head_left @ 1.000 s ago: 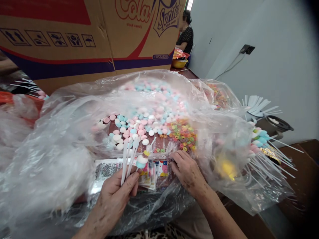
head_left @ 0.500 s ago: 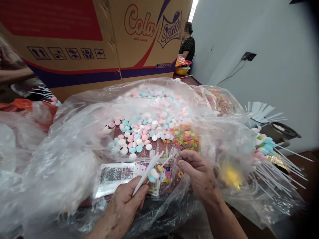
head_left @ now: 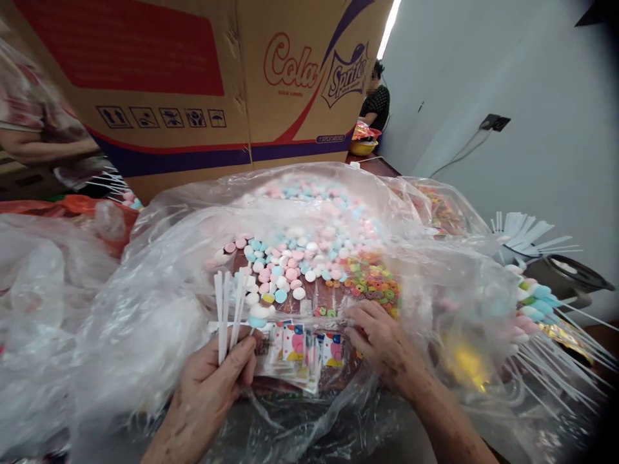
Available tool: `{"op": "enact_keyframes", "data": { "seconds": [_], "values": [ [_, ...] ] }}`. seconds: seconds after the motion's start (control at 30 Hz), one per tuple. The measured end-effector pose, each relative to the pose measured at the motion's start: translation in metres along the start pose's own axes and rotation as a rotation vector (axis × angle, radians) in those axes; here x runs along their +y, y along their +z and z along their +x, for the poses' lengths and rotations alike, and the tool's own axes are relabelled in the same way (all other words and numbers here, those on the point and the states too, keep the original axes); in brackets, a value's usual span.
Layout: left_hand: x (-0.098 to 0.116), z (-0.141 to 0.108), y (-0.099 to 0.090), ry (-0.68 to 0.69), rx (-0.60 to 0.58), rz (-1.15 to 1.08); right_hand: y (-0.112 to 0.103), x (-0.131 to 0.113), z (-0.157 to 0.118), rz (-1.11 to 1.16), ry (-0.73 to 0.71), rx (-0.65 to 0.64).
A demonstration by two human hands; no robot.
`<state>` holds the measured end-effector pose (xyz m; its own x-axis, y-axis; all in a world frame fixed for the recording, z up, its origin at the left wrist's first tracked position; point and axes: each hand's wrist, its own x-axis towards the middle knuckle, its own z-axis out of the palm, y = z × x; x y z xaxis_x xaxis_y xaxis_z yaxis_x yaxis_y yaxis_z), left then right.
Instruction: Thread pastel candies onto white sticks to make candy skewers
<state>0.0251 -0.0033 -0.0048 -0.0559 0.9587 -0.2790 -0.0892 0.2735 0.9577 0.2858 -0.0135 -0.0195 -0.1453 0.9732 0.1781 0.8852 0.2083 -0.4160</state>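
My left hand (head_left: 215,377) is closed round several white sticks (head_left: 226,309), which stand upright, and a short candy stack (head_left: 261,314) with white, blue and yellow pieces. Behind it, pink, blue and white round candies (head_left: 285,267) lie in an open clear plastic bag. My right hand (head_left: 380,341) is beside the small ring candies (head_left: 374,280), fingers bent; its fingertips are blurred, and whether they hold anything is unclear. Between my hands lie small printed packets (head_left: 293,341) with coloured dots.
A large cardboard box (head_left: 174,64) stands behind the bag. Finished-looking candy sticks (head_left: 536,303) and a dark pot (head_left: 575,274) are at right. Crumpled plastic (head_left: 126,348) covers the left. One person (head_left: 377,100) is at the back, and another person's arm (head_left: 48,148) shows at left.
My left hand has moved left and turned the sticks upright, uncovering more of the packets. My right hand has lowered toward the ring candies. The camera view has shifted slightly.
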Motion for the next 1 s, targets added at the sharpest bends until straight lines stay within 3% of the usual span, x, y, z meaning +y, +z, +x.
{"op": "enact_keyframes", "data": {
  "seconds": [0.17,0.37,0.5,0.63,0.73,0.9,1.0],
  "values": [
    [-0.003,0.002,-0.001,-0.066,-0.08,-0.051,-0.001,-0.028,0.042,-0.014,-0.058,-0.041],
    [-0.009,0.0,-0.005,0.017,-0.141,-0.014,0.019,-0.063,0.089,-0.256,0.076,-0.211],
    [-0.015,0.003,-0.011,0.044,-0.166,0.009,0.026,-0.062,0.091,-0.314,0.092,-0.248],
    [-0.016,0.007,-0.014,0.05,-0.178,-0.042,0.018,-0.054,0.09,-0.253,0.142,-0.209],
    [-0.013,0.007,-0.014,0.03,-0.171,-0.073,0.014,-0.055,0.094,-0.245,0.089,-0.166],
    [-0.013,0.005,-0.015,0.021,-0.18,-0.062,0.012,-0.055,0.094,-0.309,-0.008,-0.288],
    [-0.017,0.006,-0.017,0.034,-0.179,-0.058,0.01,-0.048,0.093,-0.244,0.017,-0.231]
  ]
}}
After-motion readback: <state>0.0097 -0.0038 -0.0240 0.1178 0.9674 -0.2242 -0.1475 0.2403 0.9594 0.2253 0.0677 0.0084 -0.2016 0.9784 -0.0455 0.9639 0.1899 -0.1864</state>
